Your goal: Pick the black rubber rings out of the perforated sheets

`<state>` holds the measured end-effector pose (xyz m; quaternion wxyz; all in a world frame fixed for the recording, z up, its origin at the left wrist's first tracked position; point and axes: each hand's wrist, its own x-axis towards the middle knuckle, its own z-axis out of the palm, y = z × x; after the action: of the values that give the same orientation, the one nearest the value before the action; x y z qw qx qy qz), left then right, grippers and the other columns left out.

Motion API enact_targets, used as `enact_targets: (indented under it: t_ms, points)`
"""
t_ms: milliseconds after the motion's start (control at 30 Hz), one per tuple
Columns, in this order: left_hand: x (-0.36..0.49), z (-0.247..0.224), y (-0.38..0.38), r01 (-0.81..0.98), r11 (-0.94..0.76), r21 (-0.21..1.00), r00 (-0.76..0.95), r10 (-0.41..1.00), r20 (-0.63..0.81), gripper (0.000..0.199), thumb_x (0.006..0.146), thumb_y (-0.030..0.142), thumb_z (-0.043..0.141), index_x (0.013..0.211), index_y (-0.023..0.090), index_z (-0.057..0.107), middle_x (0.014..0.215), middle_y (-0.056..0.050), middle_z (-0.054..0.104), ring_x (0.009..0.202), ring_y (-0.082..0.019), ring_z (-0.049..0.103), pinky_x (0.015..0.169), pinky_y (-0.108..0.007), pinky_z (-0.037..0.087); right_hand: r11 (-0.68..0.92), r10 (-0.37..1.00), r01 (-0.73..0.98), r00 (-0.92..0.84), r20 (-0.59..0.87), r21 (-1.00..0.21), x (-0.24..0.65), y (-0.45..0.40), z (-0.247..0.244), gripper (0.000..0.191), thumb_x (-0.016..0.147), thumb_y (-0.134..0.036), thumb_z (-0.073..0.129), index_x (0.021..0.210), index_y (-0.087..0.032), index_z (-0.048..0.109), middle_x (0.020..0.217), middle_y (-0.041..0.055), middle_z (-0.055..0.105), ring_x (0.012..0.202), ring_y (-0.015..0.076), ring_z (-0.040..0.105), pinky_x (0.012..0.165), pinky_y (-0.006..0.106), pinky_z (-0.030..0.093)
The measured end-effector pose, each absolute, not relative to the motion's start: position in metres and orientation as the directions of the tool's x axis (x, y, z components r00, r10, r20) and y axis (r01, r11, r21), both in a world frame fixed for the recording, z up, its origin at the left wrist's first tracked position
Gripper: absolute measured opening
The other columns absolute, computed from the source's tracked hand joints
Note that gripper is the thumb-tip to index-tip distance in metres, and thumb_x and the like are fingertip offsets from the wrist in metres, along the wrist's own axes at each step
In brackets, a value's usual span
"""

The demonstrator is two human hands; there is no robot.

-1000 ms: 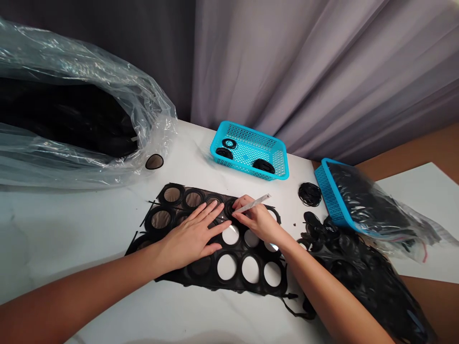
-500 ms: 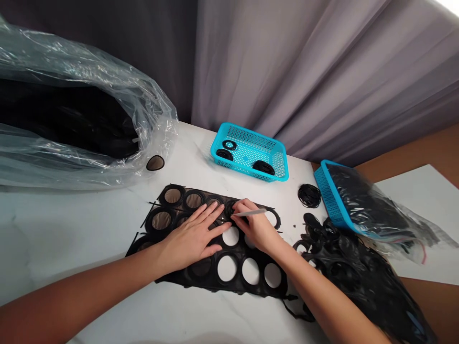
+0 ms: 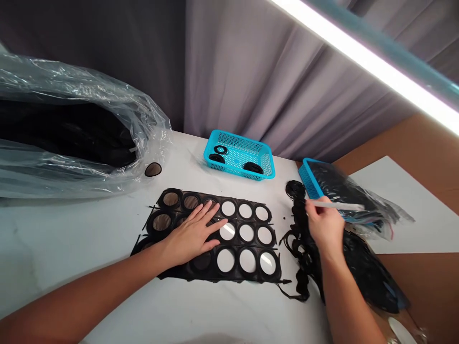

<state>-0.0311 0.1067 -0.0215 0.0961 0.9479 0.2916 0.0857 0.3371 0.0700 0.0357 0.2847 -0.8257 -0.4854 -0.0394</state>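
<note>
A black sheet (image 3: pixel 211 242) with rows of round openings lies on the white table; some openings show white, others are dark or brownish. My left hand (image 3: pixel 191 234) rests flat on its middle with fingers spread. My right hand (image 3: pixel 325 224) is right of the sheet, over a heap of black pieces, closed around a pale, thin tool (image 3: pixel 344 206) that points right. Whether it also holds a black piece at the fingertips is unclear. Just behind lies a coil of black rings (image 3: pixel 295 189).
A blue basket (image 3: pixel 233 169) with black rings stands at the back. Another blue basket (image 3: pixel 310 179) with a bagged black bundle is at right. A large plastic bag (image 3: pixel 150 119) fills the left, near a small dark oval (image 3: pixel 153 169).
My right hand has moved right with the tool, from the sheet to the black heap. The opening where it worked now shows white. My left hand stays on the sheet. The view has shifted.
</note>
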Motion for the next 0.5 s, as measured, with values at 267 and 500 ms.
enact_targets:
  t_ms: [267,500]
  points:
    - [-0.025,-0.014,0.112,0.507,-0.823,0.257,0.846,0.532,0.038,0.057,0.102,0.036,0.049,0.156,0.032,0.031,0.163,0.003,0.032,0.152,-0.04,0.012,0.12,-0.057,0.013,-0.404,0.696,0.83,0.551,0.46,-0.384,0.39,0.011,0.036,0.035,0.082,-0.055,0.044,0.072,-0.023,0.054,0.078,0.0114,0.064,0.073,0.0276,0.058,0.066,0.037,0.042]
    - [0.0,-0.002,0.06,0.348,-0.921,0.175,0.902,0.38,0.204,0.051,0.096,0.046,0.06,0.139,0.022,0.051,0.152,-0.01,0.047,0.143,-0.035,0.035,0.116,-0.05,0.025,-0.083,0.837,0.826,0.361,0.41,-0.557,0.327,0.041,0.044,0.028,0.096,-0.042,0.043,0.084,-0.022,0.058,0.077,0.0051,0.065,0.072,0.0219,0.063,0.07,0.032,0.046]
